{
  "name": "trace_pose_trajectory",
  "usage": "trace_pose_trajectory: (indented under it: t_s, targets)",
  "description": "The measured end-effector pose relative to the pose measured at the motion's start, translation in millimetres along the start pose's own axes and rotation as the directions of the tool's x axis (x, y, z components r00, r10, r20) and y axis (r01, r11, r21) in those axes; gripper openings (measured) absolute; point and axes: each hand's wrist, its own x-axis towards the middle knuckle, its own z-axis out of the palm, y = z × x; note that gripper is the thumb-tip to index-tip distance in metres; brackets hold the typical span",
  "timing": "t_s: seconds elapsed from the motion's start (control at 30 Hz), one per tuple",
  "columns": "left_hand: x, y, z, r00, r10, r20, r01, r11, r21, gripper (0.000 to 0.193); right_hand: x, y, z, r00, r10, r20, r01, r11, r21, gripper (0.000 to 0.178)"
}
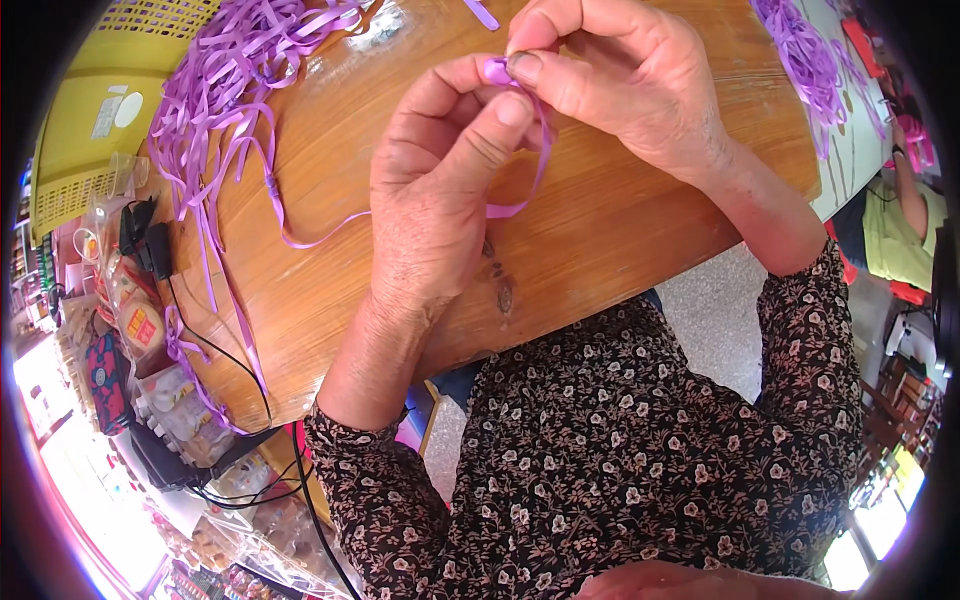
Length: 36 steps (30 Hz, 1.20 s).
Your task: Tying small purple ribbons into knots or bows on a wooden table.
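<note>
Near the body, a dark flowery sleeve (380, 480) leads up to the left hand (430, 200). It is raised over the round wooden worktop (620, 230), back of the hand facing up, thumb & first finger pinched on a thin purple ribbon (520, 190). The right hand (620, 80) comes in from the right, wrist bent, w/ its fingertips pinched on the same ribbon right at the top. Both hands are close together, touching at the fingertips, both clamped on that one strip.

How far along: the ribbon looks folded or looped into a small knot between the fingers, w/ a loop hanging down under the left thumb. So one piece seems to be mid-way, not done yet. I can't see any finished pieces for sure.

Further out on the worktop, a big heap of loose purple ribbons (230, 90) lies at the left, so lots seem left to do. Behind it is a yellow basket (90, 130). More purple ribbons (800, 50) lie at the far right.
</note>
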Motion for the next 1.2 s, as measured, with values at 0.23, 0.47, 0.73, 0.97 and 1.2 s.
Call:
trace_pose_trajectory:
  t_s: [0.23, 0.47, 0.73, 0.97, 1.2]
  targets:
    - [0, 0, -7, 1.0, -0.027, 0.01, 0.028, 0.999, -0.029, 0.017, -4, -3, 0, 0.99, 0.118, 0.08, -0.126, 0.986, 0.109, 0.006]
    - [-2, 3, -5, 1.0, 0.013, 0.023, -0.017, 0.985, 0.172, 0.011, 12, -41, 2, 0.487, 0.873, 0.013, -0.799, 0.44, 0.411, 0.007]
    - [-3, 7, -2, 0.999, -0.018, -0.044, 0.022, 0.996, 0.082, 0.005, 12, -37, -2, 0.537, 0.843, -0.031, -0.795, 0.517, 0.317, 0.008]
    - [-1, 6, -8, 1.0, 0.004, -0.026, -0.002, 0.997, 0.073, 0.007, 6, -28, -1, 0.528, 0.846, -0.067, -0.774, 0.513, 0.371, 0.01]
    - [-2, 9, -5, 0.998, -0.022, -0.061, 0.027, 0.997, 0.076, 0.003, 12, -31, -7, 0.577, 0.806, -0.135, -0.759, 0.59, 0.274, 0.013]
